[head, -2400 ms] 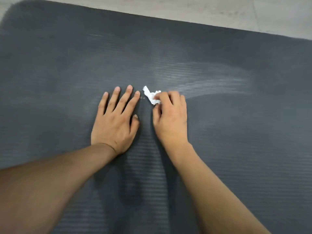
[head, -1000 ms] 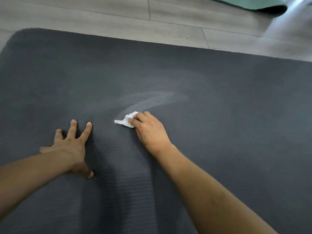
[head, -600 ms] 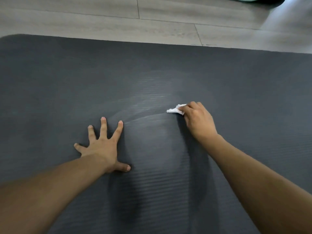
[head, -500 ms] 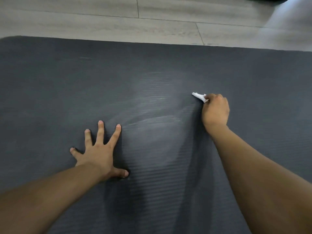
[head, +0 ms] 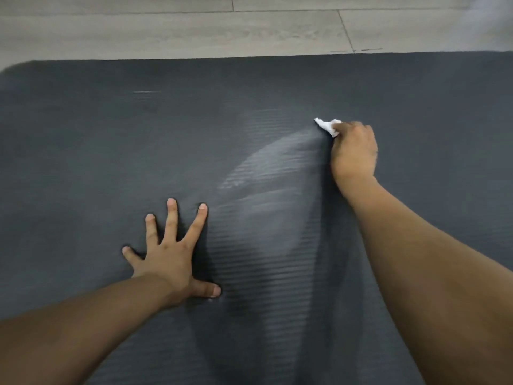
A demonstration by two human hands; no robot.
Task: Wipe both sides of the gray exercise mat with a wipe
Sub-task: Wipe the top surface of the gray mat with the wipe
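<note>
I see the right hand [head: 354, 151] further right than before, fingers clenched on the wipe [head: 327, 126] poking past them, left hand [head: 169, 254] splayed flat on the gray mat [head: 111, 134], wipe mostly hidden in the fist

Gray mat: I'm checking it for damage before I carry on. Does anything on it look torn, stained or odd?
No tear shows. The pale streak on the gray mat runs from the wipe pinched in the right hand, so it is probably moisture. A short light mark lies farther left.
</note>
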